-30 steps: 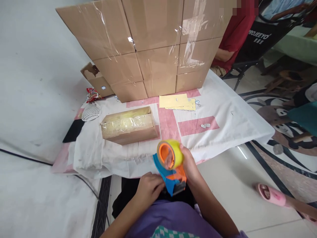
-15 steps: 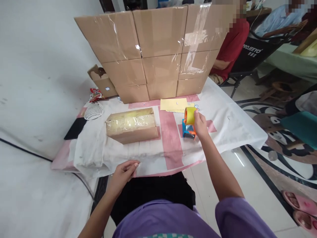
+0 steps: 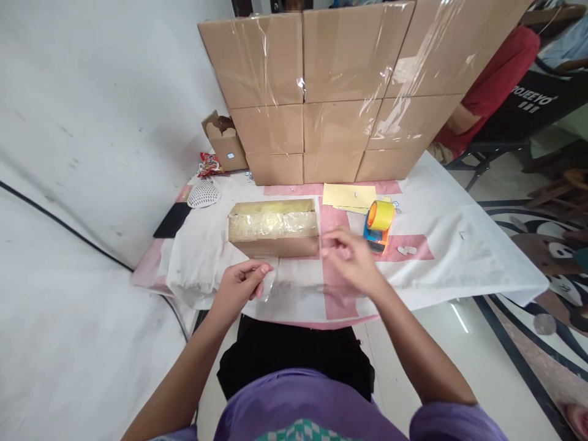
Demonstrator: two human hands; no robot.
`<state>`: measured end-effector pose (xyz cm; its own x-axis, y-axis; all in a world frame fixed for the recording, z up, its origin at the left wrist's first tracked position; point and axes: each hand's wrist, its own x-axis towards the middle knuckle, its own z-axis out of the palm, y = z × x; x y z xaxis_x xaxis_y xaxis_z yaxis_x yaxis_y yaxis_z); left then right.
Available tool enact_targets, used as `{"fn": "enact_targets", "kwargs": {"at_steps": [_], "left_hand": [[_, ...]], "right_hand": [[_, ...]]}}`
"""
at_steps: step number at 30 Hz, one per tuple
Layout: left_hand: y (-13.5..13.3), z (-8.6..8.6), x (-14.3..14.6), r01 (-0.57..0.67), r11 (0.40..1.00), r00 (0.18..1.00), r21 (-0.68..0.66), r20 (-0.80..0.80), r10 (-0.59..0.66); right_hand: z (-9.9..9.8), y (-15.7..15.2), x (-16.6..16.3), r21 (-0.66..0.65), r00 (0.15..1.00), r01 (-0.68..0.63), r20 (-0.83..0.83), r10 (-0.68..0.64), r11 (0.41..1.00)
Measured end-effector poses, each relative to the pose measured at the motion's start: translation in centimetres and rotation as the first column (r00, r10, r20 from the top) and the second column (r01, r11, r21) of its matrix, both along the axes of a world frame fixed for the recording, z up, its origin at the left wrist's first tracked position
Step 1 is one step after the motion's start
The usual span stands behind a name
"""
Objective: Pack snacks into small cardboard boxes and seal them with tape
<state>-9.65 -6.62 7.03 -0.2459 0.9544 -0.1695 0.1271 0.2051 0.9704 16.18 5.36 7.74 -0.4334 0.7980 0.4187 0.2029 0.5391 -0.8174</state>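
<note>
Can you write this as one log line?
left hand: holds clear tape | right hand: blurred, near box | tape dispenser: on table

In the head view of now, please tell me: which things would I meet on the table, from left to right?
Black flat object, white perforated object, taped cardboard box, tape dispenser with yellow roll, small white scraps.

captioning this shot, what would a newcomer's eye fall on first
Probably the stack of taped cardboard boxes, rising across the back of the table. Next comes the bright yellow tape roll in its blue-and-orange dispenser, to the right of the smaller carton. Nearer the camera, the left hand pinches a clear strip.
</note>
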Motion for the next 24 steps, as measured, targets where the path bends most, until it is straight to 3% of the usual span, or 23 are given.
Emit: {"fn": "enact_targets", "kwargs": {"at_steps": [1, 3, 8, 12, 14, 19, 24], "left_hand": [[0.1, 0.2, 0.4, 0.016, 1.000, 1.000, 0.016, -0.007, -0.016], [0.1, 0.6, 1.4, 0.039, 0.998, 0.999, 0.049, -0.018, -0.038], [0.0, 1.3, 2.6, -0.095, 0.987, 0.993, 0.128, 0.084, 0.085], [0.9, 1.7, 1.9, -0.297, 0.926, 0.945, 0.232, 0.208, 0.252], [1.7, 1.8, 1.4, -0.335, 0.899, 0.936, 0.281, 0.210, 0.283], [3.9, 2.2, 1.3, -0.349, 0.882, 0.931, 0.316, 0.009, 0.365], [5.7, 1.9, 1.2, -0.347, 0.883, 0.895, 0.315, -0.170, 0.412]], "right_hand": [[0.8, -1.3, -2.1, -0.009, 0.992, -0.129, -0.011, 0.129, 0.992], [2.1, -2.9, -5.4, -0.013, 0.972, -0.230, -0.060, 0.228, 0.973], [4.3, -1.8, -8.7, 0.012, 0.974, -0.187, -0.131, 0.187, 0.982], [5.6, 1.4, -9.9, 0.049, 0.979, -0.164, -0.119, 0.168, 0.985], [6.2, 3.2, -10.8, 0.040, 0.981, -0.165, -0.100, 0.168, 0.986], [6.6, 7.8, -13.6, -0.037, 0.980, -0.197, -0.042, 0.195, 0.980], [5.4, 10.9, -15.7, -0.166, 0.972, -0.224, 0.033, 0.233, 0.960]]}}
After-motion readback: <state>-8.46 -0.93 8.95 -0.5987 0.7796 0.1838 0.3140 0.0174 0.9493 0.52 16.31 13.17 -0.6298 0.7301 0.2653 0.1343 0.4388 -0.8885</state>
